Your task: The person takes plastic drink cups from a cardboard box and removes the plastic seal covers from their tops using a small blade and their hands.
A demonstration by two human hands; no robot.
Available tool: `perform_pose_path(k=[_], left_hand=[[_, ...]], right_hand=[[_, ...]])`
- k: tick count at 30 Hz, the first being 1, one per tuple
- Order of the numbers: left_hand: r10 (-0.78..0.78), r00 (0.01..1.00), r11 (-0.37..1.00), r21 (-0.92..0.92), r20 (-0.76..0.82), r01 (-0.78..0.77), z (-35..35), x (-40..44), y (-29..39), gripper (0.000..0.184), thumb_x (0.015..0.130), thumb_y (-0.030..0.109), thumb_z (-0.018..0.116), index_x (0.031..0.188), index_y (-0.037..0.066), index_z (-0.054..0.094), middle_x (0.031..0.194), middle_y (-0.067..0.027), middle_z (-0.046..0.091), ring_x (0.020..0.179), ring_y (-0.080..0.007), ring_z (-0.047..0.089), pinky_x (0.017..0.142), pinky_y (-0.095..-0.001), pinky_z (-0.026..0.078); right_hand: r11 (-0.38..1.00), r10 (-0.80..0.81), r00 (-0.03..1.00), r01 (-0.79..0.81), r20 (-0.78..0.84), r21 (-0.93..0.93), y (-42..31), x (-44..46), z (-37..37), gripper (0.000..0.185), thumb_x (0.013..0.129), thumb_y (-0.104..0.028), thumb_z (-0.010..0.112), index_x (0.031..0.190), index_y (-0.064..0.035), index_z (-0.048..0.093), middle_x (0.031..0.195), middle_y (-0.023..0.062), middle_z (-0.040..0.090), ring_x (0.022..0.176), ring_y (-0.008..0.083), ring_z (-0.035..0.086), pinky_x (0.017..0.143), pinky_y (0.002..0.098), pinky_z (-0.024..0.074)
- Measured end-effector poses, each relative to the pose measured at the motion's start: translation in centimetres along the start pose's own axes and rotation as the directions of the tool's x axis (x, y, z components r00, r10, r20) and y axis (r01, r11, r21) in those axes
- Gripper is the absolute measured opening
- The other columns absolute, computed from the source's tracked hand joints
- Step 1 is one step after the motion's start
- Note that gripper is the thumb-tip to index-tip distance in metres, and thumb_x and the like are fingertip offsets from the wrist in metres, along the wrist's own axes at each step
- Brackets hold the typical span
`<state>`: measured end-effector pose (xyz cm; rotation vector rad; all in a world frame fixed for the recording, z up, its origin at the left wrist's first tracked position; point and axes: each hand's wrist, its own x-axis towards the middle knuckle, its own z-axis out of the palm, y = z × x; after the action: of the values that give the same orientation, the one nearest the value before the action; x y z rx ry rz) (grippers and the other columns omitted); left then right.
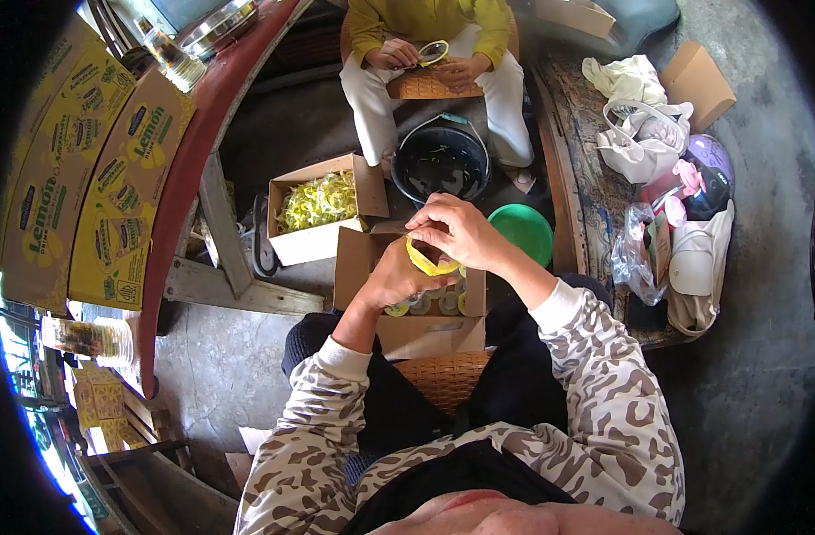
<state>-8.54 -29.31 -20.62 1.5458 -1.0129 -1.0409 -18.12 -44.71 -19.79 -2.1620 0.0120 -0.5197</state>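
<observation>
A yellow ring-shaped band [432, 259] is held between my two hands, above an open cardboard box [434, 337]. My left hand [394, 275] wraps round its left side. The fingers of my right hand [461, 234] are closed at its upper edge, partly hiding it. Inside the box below, several round jars or rolls with yellow-green ends [420, 305] show in part under my hands. What the band encloses is too small to make out.
Opposite sits a person [425, 40] holding a ring-shaped item. Between us are a black bucket [440, 160], a green round lid or basin [522, 234] and a carton [314, 242] of yellow strips. Bags [644, 138] lie right; lemon cartons [127, 196] stand left.
</observation>
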Motion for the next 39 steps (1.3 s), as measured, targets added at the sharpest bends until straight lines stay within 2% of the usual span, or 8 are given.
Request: perform_pose_path(k=[9,20,23,25,30,32,35,39], left_hand=[[0.178,0.977,0.964,0.219,-0.113,-0.15,1.2,0.6,-1.2,0.049,0.071,0.016,0.088,0.111,0.001,0.063,0.101,-0.0106,0.071,0.092,-0.0198,0.068,0.084,-0.0336,0.053],[0.153,0.884,0.865,0.493,-0.441,0.097,5.1,3.2,-3.0,0.056,0.07,0.027,0.085,0.111,0.001,0.058,0.094,-0.02,0.071,0.089,-0.0384,0.07,0.076,-0.0441,0.056],[0.398,0.817,0.757,0.652,-0.417,-0.036,6.1,2.2,-3.1,0.044,0.075,0.023,0.08,0.106,0.002,0.058,0.088,-0.02,0.066,0.081,-0.0401,0.067,0.073,-0.0471,0.054],[0.41,0.816,0.837,0.524,-0.407,-0.159,6.5,1.1,-2.4,0.042,0.073,0.016,0.081,0.105,0.001,0.057,0.089,-0.0201,0.065,0.083,-0.0398,0.066,0.074,-0.0464,0.053],[0.336,0.857,0.921,0.325,-0.389,-0.214,4.5,1.8,-3.0,0.061,0.071,0.012,0.085,0.117,-0.002,0.047,0.107,-0.0174,0.065,0.099,-0.0257,0.067,0.085,-0.0369,0.052],[0.319,0.858,0.934,0.285,-0.402,-0.214,3.9,2.0,-2.7,0.058,0.072,0.012,0.083,0.115,-0.002,0.047,0.103,-0.0188,0.065,0.097,-0.029,0.066,0.085,-0.0385,0.052],[0.331,0.85,0.931,0.289,-0.411,-0.223,3.6,1.9,-1.7,0.059,0.072,0.014,0.084,0.114,-0.002,0.046,0.1,-0.0189,0.065,0.095,-0.0306,0.068,0.083,-0.0389,0.053],[0.296,0.85,0.933,0.323,-0.435,-0.16,2.9,1.5,-1.7,0.065,0.07,0.016,0.087,0.115,-0.001,0.045,0.099,-0.0182,0.067,0.092,-0.0299,0.07,0.078,-0.0376,0.055]], right_hand=[[0.971,0.184,0.982,-0.175,-0.045,0.163,1.2,0.0,0.4,0.019,0.091,-0.017,0.071,0.093,0.0024,0.071,0.086,0.009,0.065,0.08,0.0201,0.067,0.073,0.031,0.0515],[0.748,0.625,0.746,-0.489,-0.229,0.448,7.1,0.2,3.6,0.021,0.089,-0.02,0.072,0.087,0.001,0.073,0.076,0.0116,0.07,0.071,0.0155,0.064,0.067,0.0321,0.0489],[0.779,0.624,0.63,-0.451,-0.463,0.436,12.5,0.1,3.0,0.021,0.091,-0.021,0.07,0.083,-0.0018,0.073,0.073,0.0076,0.07,0.068,0.0129,0.063,0.064,0.0302,0.0485],[0.603,0.753,0.599,-0.463,-0.271,0.65,13.0,0.7,-0.2,0.02,0.095,-0.021,0.066,0.091,-0.0026,0.072,0.075,0.0062,0.069,0.068,0.0119,0.064,0.062,0.0275,0.0496],[0.667,0.653,0.747,-0.491,-0.123,0.561,4.8,0.3,-1.8,0.019,0.099,-0.017,0.06,0.109,-0.0031,0.068,0.09,0.0029,0.068,0.074,0.0098,0.061,0.069,0.0241,0.051],[0.768,0.559,0.822,-0.463,-0.11,0.442,4.2,0.2,-1.5,0.019,0.102,-0.013,0.054,0.113,-0.005,0.067,0.095,0.005,0.068,0.077,0.0093,0.062,0.069,0.0256,0.0515],[0.983,0.156,0.964,-0.172,-0.214,-0.058,4.2,0.2,-1.7,0.016,0.094,-0.003,0.051,0.101,-0.0029,0.065,0.093,0.0159,0.065,0.082,0.0298,0.066,0.076,0.0388,0.0523],[0.976,0.18,0.982,-0.186,-0.061,-0.115,1.2,-0.1,-1.8,0.011,0.092,-0.011,0.055,0.091,-0.0019,0.06,0.093,0.0161,0.06,0.086,0.0354,0.063,0.08,0.044,0.0507]])
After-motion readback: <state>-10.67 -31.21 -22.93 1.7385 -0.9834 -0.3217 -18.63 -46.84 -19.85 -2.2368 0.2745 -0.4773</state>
